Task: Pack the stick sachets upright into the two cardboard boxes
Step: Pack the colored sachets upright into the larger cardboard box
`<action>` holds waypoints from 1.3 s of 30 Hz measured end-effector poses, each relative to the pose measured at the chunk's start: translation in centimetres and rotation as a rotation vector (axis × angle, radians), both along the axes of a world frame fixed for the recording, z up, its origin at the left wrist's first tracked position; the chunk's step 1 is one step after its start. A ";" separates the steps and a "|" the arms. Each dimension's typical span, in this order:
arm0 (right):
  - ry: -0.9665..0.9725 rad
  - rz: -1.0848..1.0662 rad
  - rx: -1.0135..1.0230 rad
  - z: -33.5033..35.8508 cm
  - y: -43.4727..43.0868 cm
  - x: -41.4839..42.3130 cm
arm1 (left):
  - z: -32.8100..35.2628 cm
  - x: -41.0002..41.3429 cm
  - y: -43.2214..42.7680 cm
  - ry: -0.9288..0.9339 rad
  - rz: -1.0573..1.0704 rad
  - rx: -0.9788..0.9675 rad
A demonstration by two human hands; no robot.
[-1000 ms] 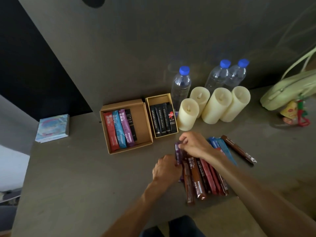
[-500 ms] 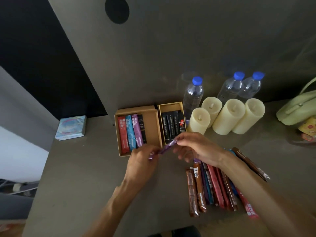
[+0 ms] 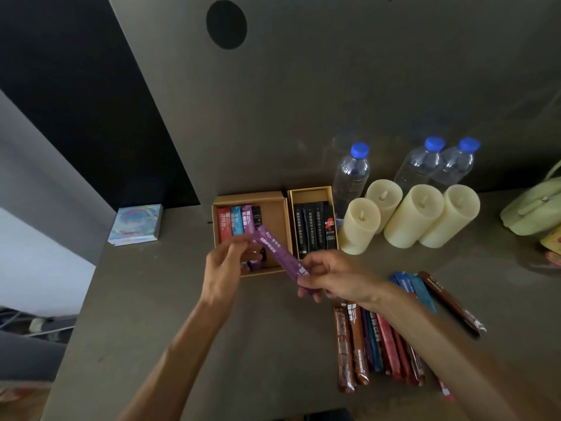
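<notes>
My right hand [image 3: 334,275] pinches the lower end of a purple stick sachet [image 3: 279,253]. The sachet slants up and left over the front of the larger cardboard box [image 3: 280,226]. In that box red, blue, purple and black sachets stand at the left side. My left hand [image 3: 223,268] hovers over the box's front edge, fingers loosely spread beside the purple sachet and not gripping it. The smaller cardboard box [image 3: 309,191] to the right holds several black sachets. A pile of loose sachets [image 3: 379,338] lies on the table under my right forearm.
Cream candles [image 3: 359,226] and three water bottles [image 3: 350,174] stand right of the boxes. A green bag [image 3: 534,208] lies at the far right. A small colourful booklet [image 3: 136,224] sits near the table's left edge. A grey panel rises behind the boxes.
The purple sachet has left the pile and come up over the larger box. My left hand held its end half a second ago and has since let go.
</notes>
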State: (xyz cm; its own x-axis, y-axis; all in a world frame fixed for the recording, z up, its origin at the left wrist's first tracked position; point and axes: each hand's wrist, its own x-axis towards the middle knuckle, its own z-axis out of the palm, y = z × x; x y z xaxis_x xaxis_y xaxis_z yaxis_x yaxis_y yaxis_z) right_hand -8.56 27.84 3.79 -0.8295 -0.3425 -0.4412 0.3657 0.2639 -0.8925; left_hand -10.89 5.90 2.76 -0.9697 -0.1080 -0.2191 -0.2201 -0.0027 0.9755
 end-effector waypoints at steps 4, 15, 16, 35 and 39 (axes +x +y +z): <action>0.038 0.042 0.089 -0.8 -0.6 0.3 | 1.5 -0.2 0.1 0.044 -0.210 -0.131; 0.257 -0.096 0.178 -2.1 -3.7 -1.2 | 2.6 -2.3 -0.4 0.253 -0.335 -0.518; 0.263 -0.121 0.190 -2.2 -3.9 -1.4 | 2.5 -2.4 -0.3 0.237 -0.338 -0.488; 0.264 -0.239 0.370 -2.3 -7.0 -5.7 | -0.5 -4.3 -1.7 0.302 -0.217 -0.808; 0.245 -0.238 0.485 -3.0 -8.3 -7.7 | -2.4 -3.3 -2.6 0.477 -0.438 -1.201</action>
State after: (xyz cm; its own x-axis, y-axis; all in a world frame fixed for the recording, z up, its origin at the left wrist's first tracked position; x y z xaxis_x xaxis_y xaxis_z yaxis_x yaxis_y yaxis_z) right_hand -16.23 19.52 0.74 -0.9561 0.0588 -0.2870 0.2638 0.5990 -0.7561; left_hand -14.21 3.25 0.37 -0.9277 0.3401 0.1541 0.3721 0.8757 0.3077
